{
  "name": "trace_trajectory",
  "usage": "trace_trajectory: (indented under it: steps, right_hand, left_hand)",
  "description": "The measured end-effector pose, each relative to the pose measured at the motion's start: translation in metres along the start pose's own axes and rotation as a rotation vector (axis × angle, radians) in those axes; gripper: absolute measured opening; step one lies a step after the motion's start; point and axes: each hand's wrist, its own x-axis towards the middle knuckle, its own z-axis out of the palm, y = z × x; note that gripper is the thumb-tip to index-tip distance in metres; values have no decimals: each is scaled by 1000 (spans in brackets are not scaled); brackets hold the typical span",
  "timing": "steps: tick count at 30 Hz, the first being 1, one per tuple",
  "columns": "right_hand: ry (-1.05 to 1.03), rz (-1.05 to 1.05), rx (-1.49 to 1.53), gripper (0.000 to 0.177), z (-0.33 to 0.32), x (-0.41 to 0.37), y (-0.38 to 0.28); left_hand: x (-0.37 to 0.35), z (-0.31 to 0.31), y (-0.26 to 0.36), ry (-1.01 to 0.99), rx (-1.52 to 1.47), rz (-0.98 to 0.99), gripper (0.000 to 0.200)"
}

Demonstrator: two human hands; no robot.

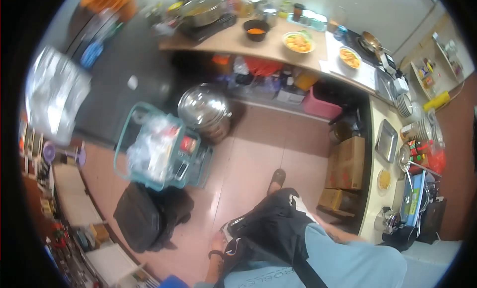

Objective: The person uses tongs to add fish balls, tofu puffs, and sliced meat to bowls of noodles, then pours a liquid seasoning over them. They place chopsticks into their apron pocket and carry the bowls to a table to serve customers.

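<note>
Reading the left grip [218,242] is hard from my seat: it sits low at the hip, close against the black shorts [278,221], with a dark band on its wrist. I cannot tell whether the fingers are curled or spread, nor whether they have hold of anything. Of the right grip I see only the forearm [340,234] (the hand itself is hidden behind the shorts), so I cannot tell its state either. The black soft bag [144,218] lies on the tiled floor [248,159] to the left of the left grip, near it but apart. The teal plastic crate [117,156], stuffed with clear bags, is just beyond. The brown cardboard boxes [348,161] stand under the desk [383,111], beside the right forearm.
</note>
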Motion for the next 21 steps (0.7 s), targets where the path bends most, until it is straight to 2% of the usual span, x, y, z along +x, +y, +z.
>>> trace_trajectory:
  steps: [1, 2, 3, 6, 7, 8, 9, 10, 11, 12, 13, 14, 15, 16, 18, 19, 21]
  right_hand:
    - [8, -54, -141, 60, -82, 5, 38]
    - [19, -100, -280, 59, -90, 21, 23]
    - [30, -137, -419, 57, -95, 37, 16]
    - [89, -257, -876, 53, -114, 72, -29]
    - [110, -311, -1038, 52, -122, 89, -58]
    - [126, -356, -1199, 51, -139, 104, -71]
    - [-69, -169, -1332, 38, -166, 132, -101]
    - [255, -184, -1058, 31, -135, 104, -165]
    - [283, -310, -1090, 35, -151, 130, -215]
    - [338, -448, -966, 44, -132, 114, -282]
    - [393, -682, -885, 52, -121, 116, -340]
    - [397, -839, -811, 52, -108, 111, -403]
    - [400, -966, -667, 43, -101, 113, -457]
    - [415, -996, -551, 38, -79, 92, -515]
    - [459, -1121, -489, 60, -66, 77, -611]
    - [616, -1123, -598, 67, -56, 60, -656]
    - [663, -1180, -560, 75, -74, 73, -738]
  left_hand:
    - [29, 28, -4, -91, 350, 219, 37]
    - [53, 50, -1, -183, 702, 432, 41]
    - [67, 71, 16, -198, 729, 430, 41]
    - [122, 156, 51, -159, 482, 458, 36]
    - [158, 165, 74, -182, 352, 354, 40]
    - [137, 180, 93, -187, 357, 361, 40]
    - [131, 205, 139, -180, 400, 296, 42]
    - [117, 241, 199, -174, 441, 233, 44]
    - [119, 259, 224, -141, 439, 223, 47]
    - [131, 274, 240, -150, 444, 225, 47]
    - [149, 281, 250, -127, 511, 251, 46]
    - [166, 290, 259, -105, 578, 276, 45]
    - [173, 304, 280, -119, 634, 267, 46]
    - [187, 318, 289, -128, 637, 264, 46]
    - [221, 350, 322, -124, 683, 207, 45]
    - [229, 366, 342, -191, 728, 251, 44]
    - [276, 389, 359, -216, 639, 165, 43]
